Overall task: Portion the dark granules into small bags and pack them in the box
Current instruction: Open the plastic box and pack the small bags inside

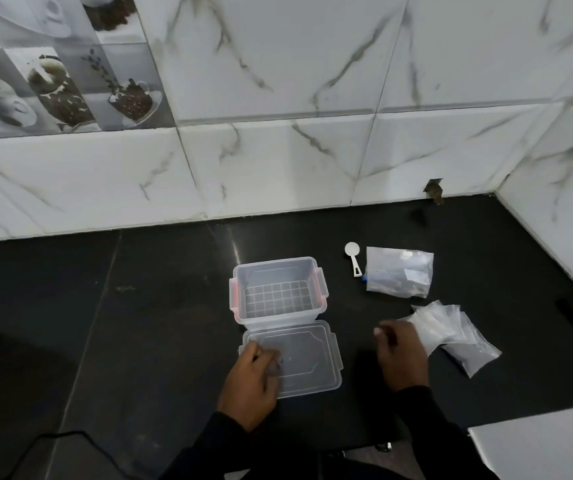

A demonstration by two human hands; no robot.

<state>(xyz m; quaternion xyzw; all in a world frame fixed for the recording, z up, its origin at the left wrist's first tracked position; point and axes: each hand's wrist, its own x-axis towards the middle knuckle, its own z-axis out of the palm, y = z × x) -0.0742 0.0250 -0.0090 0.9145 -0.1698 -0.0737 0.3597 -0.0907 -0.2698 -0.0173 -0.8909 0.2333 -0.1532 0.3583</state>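
Note:
A clear plastic box (314, 277) with pink side clasps stands open on the black counter, nothing inside it. Its clear lid (312, 358) lies flat just in front of it. My left hand (252, 382) rests on the lid's left part, fingers curled on its surface. My right hand (401, 355) hovers to the right of the lid, fingers loosely bent, right beside a heap of small clear bags (451, 332). A larger clear bag (399, 271) lies further back, its contents hard to make out. A white scoop (353, 258) lies to its left.
The black counter (139, 306) meets a white marble-tiled wall at the back and on the right. A black cable (53, 441) runs along the lower left. The counter's edge drops off at the lower right, with a white surface (548, 445) below.

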